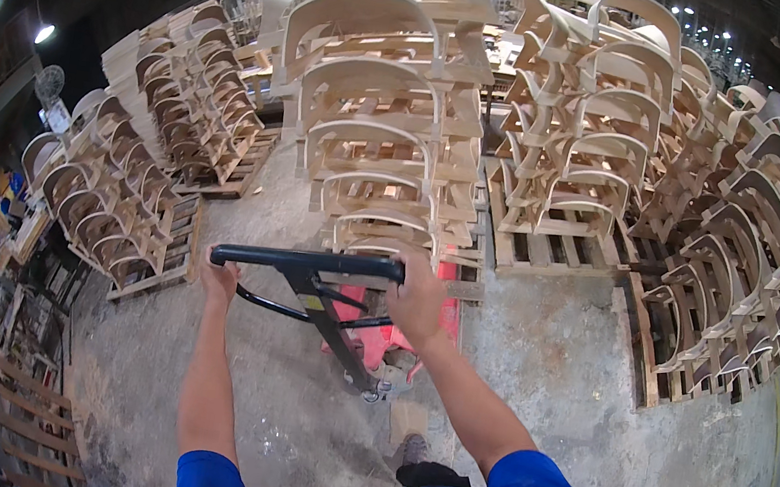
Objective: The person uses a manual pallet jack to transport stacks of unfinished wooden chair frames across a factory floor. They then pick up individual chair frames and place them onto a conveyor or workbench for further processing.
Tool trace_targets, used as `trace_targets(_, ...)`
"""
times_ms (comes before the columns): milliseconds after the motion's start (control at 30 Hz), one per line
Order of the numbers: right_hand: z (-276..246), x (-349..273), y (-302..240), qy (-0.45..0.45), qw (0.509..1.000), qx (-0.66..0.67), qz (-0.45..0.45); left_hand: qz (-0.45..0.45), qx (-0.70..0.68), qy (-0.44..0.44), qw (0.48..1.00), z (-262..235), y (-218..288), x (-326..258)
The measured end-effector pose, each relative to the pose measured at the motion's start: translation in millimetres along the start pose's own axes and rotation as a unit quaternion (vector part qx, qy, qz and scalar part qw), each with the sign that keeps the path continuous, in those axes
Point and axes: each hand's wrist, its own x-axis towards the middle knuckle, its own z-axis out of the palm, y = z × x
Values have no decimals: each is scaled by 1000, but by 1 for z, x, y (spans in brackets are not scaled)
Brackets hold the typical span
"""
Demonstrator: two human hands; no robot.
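Observation:
Both my hands grip the black loop handle [308, 260] of a pallet jack. My left hand [220, 277] is closed round its left end, and my right hand [416, 299] is wrapped round the right end. The handle's shaft slants down to the red base [384, 334] of the jack, which is partly hidden behind the handle and my right arm. Directly beyond the base rises a tall stack of curved pale wooden frames [373, 77], like chair backs. The jack's forks are out of sight under that stack.
More frames stand piled on wooden pallets: one stack [606, 124] to the right of centre, another [756, 265] at far right, and two at left, the nearer [108, 194] and the farther [201, 97]. A slatted pallet [34, 433] lies lower left. The concrete floor [544, 355] is stained.

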Motion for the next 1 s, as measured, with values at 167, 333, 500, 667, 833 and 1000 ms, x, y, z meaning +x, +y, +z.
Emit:
trace_targets(167,16,36,29,19,999,-23,14,-16,56,-31,998,56,-29,76)
trace_targets(333,22,39,23,-28,999,-10,28,31,94,-28,995,75,-37,117)
trace_targets(500,38,15,-4,-82,996,0,33,-142,-155,72,975,66,-38,142)
trace_targets(667,48,6,-29,-91,995,-5,34,-131,-143,-49,980,27,-36,138)
trace_targets(833,41,-27,-53,-143,988,-47,30,-41,60,-16,997,-8,-52,80)
trace_targets(1000,7,-81,-77,-355,926,-55,119,72,139,15,987,-65,-65,-5)
